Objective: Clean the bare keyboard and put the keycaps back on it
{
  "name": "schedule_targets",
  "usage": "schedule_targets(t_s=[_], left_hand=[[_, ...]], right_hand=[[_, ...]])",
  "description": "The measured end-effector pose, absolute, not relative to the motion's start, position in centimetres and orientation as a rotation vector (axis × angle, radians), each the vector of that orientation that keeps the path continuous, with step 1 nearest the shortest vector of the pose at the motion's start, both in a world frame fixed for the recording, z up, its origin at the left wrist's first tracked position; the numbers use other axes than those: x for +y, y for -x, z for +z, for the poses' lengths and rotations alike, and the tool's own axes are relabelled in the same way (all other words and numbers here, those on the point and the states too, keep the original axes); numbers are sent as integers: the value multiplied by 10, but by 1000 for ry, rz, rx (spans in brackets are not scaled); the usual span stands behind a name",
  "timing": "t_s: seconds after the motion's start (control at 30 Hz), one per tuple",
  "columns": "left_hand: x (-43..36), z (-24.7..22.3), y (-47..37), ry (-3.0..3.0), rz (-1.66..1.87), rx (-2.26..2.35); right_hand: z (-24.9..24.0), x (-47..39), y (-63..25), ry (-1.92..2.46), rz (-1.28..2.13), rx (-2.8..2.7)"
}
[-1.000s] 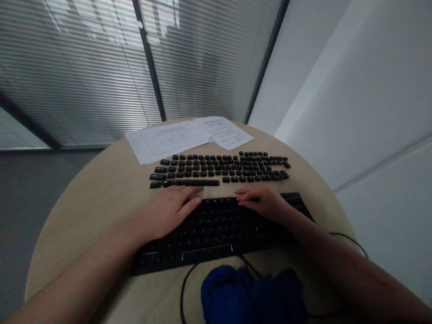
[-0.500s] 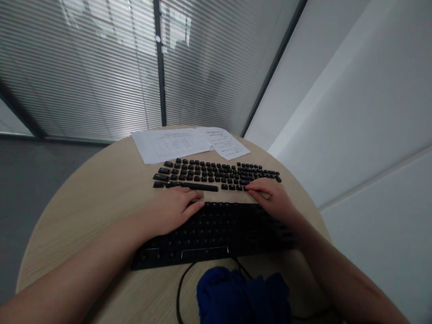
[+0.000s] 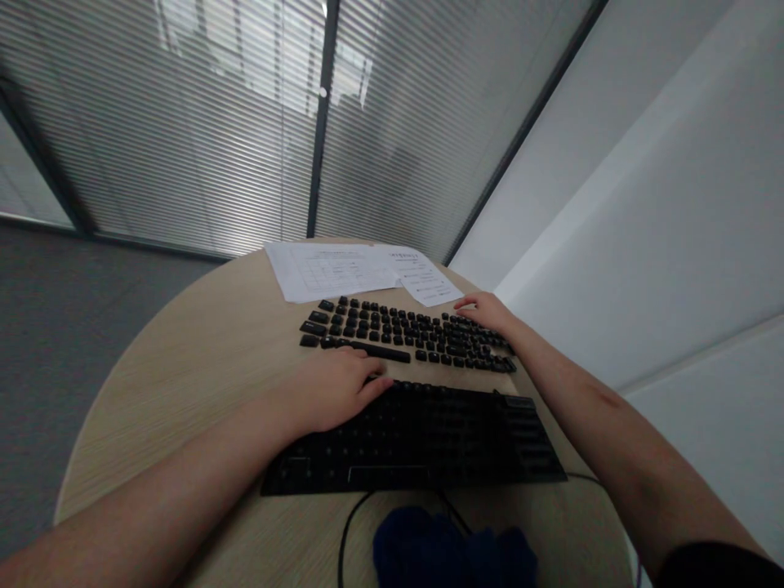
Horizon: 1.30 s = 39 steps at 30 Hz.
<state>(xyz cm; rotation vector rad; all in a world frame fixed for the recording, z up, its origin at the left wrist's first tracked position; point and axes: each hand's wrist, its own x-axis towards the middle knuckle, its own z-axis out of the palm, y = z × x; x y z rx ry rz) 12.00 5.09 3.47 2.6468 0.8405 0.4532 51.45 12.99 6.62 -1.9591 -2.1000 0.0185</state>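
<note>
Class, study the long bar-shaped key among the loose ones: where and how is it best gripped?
Probably pinch the long key across its narrow width, toward its right end, coming from above: it is slim and lies crosswise, and the left hand crowds its other end.

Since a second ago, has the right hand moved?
Yes: the right hand moved forward, away from the keyboard, and is much closer to the papers.
</note>
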Motion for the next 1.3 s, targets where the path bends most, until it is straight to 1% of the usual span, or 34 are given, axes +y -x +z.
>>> schedule_targets(t_s=[0.27,0.4,0.53,0.63,0.73,0.87,0.97,1.17,1.3], left_hand=[[50,36,-121,-2675,416,858],[49,40,-122,-2661,369,875],[49,41,-122,-2665,345,866],[50,39,-122,-2675,346,870],[51,37,-123,-2694,317,884],[52,35,-126,-2741,269,883],[54,33,-127,-2746,259,892],[58,29,-126,-2747,303,875],[55,34,-125,-2806,228,920]], right_hand=[[52,153,-511,1971,182,-2168],[45,156,-506,1932,259,-2129],[50,153,-497,1844,266,-2024],[60,130,-489,1745,228,-1915],[64,83,-483,1661,212,-1838],[51,9,-480,1541,208,-1752],[39,-26,-483,1531,176,-1674],[45,-43,-509,1510,98,-1404],[49,-43,-528,1480,118,-1221]])
